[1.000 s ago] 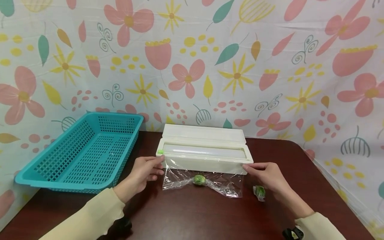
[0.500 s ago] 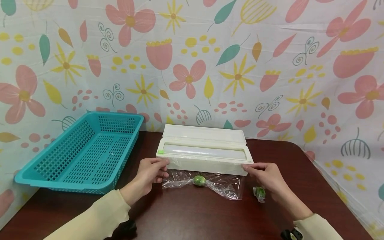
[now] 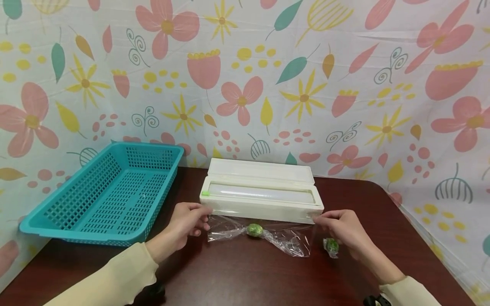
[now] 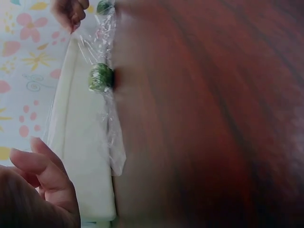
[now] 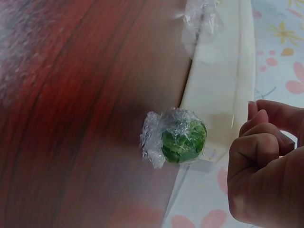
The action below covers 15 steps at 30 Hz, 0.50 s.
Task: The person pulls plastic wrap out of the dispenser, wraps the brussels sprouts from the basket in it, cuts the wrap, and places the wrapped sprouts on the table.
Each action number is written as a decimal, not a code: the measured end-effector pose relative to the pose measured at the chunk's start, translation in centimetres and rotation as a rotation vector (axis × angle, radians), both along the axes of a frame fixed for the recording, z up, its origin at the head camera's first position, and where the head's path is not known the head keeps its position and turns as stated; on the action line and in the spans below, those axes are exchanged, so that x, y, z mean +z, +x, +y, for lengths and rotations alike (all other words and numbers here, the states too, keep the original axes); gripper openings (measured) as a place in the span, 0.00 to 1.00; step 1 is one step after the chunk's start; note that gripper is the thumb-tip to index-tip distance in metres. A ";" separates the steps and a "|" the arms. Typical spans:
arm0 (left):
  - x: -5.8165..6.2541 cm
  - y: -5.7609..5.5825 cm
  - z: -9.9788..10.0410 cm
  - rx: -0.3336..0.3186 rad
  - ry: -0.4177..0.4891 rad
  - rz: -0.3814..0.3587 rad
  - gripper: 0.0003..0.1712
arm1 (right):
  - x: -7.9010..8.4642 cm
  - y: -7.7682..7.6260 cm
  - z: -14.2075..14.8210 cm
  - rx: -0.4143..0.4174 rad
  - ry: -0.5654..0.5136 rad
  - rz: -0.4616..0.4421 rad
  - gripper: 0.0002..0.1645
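A white cling film dispenser box (image 3: 264,209) stands on the table with its lid tipped back and a film roll (image 3: 260,193) inside. Clear cling film (image 3: 285,240) spreads along its front. My left hand (image 3: 187,223) pinches the film's edge at the box's left front corner, thumb against forefinger. At the right front corner my right hand (image 3: 342,227) pinches the other end between thumb and forefinger, other fingers curled. A small round green vegetable like a Brussels sprout (image 4: 101,77) sits in the twisted film before the box. Another wrapped one (image 5: 184,137) lies below my right hand.
A blue perforated plastic basket (image 3: 158,204) stands at the left of the dark red wooden table (image 3: 245,278). A green slider (image 3: 205,193) sits at the box's left end. Behind the table hangs a flower-printed cloth (image 3: 245,63).
My left hand has gone slightly right, then back left, lower along the box front. My right hand has edged right and down with the film. The box and wrapped vegetables stay put.
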State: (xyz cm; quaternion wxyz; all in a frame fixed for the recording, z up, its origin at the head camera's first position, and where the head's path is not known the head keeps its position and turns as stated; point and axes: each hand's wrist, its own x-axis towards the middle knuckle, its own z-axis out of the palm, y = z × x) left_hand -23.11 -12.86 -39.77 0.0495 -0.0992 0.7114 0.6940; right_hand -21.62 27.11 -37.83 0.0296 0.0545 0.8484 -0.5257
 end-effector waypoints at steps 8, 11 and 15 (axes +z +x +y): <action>-0.6 0.1 -0.8 -0.072 -0.110 -0.019 0.07 | -0.4 0.3 -0.2 0.025 0.214 0.047 0.12; -0.8 0.1 -0.9 -0.097 -0.179 -0.024 0.06 | -0.5 0.3 -0.2 0.051 0.300 0.068 0.10; -1.1 0.1 -1.2 -0.130 -0.255 -0.020 0.06 | -0.6 0.2 -0.3 0.090 0.394 0.107 0.08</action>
